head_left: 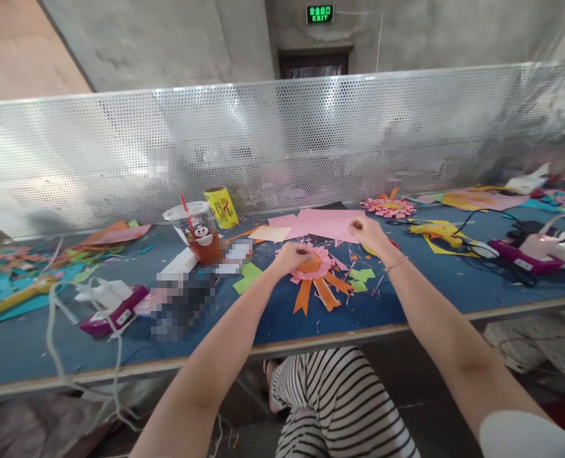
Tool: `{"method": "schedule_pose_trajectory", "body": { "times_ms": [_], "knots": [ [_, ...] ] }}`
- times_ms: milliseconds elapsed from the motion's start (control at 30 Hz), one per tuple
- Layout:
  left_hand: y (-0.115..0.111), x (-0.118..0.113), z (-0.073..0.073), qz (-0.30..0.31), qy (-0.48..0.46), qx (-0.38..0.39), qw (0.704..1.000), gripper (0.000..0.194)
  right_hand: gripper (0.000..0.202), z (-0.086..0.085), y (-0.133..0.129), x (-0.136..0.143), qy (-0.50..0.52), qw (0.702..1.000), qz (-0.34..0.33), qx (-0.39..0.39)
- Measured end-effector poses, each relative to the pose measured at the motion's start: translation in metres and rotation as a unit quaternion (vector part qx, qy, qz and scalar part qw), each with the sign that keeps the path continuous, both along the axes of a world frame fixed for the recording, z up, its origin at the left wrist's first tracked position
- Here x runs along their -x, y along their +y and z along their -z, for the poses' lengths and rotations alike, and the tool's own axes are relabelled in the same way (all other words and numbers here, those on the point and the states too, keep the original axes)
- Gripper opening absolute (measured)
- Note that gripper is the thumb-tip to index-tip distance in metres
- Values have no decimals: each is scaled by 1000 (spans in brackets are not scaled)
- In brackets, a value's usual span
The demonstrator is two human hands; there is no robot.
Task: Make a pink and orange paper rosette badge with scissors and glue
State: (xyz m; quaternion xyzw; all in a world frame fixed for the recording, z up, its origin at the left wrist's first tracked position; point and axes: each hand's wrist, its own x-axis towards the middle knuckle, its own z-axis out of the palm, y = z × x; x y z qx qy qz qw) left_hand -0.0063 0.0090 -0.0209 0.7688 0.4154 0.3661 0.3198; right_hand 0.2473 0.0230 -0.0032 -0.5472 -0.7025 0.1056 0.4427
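A paper rosette point(317, 266) with a frilled pink rim, an orange middle and orange ribbon tails lies on the blue table in front of me. My left hand point(292, 259) is closed at its left edge, fingertips over the orange middle. To the upper right, my right hand point(369, 233) hovers by the pink paper sheet point(318, 222) with its fingers curled into a pinch. Whatever may be between those fingertips is too small to make out. Light green paper scraps point(360, 278) and thin pink clippings lie beside the rosette.
A plastic drink cup point(206, 238) with a red straw and a yellow container point(223, 208) stand at left. At right are a second rosette point(388, 207), a yellow glue gun point(438, 233) and a purple power strip point(525, 256) with cables. A perforated metal screen point(244, 140) runs behind.
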Motion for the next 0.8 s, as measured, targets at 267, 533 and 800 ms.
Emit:
{"method": "schedule_pose_trajectory", "body": {
  "times_ms": [267, 533, 800],
  "knots": [
    [-4, 9, -2, -57, -98, 64, 991, 17, 22, 3, 4, -32, -175, 983, 49, 33],
    [-7, 8, -1, -61, -203, 110, 971, 27, 24, 6, -8, 8, -252, 966, 1, -55],
    [-6, 7, 2, -25, -129, 56, 990, 23, 21, 37, -3, 68, -255, 940, -199, -112]
  ]
}}
